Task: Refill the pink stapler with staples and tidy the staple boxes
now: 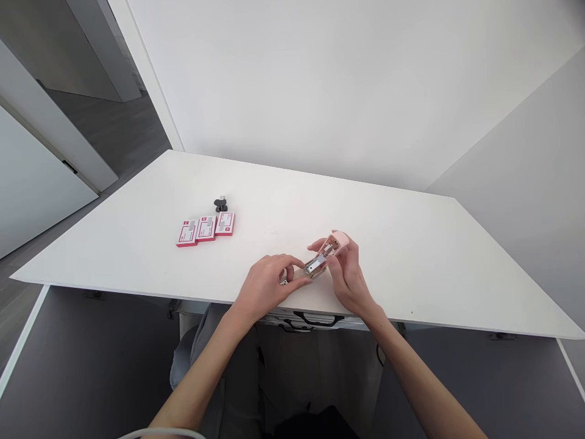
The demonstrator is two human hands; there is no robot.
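A small pink stapler (329, 251) with a metal staple channel is held just above the white table (411, 256), near its front edge. My right hand (350, 277) is wrapped around the stapler's pink body from the right. My left hand (267, 283) pinches the metal end of the stapler with thumb and fingertips; something small and silvery shows under its fingers, too small to name. Both hands are closed around the stapler.
Three pink-and-white small boxes (205, 230) lie in a row on the table's left half. A small black object (220, 204) sits just behind them. White walls stand behind and to the right. A doorway and grey floor are at the left.
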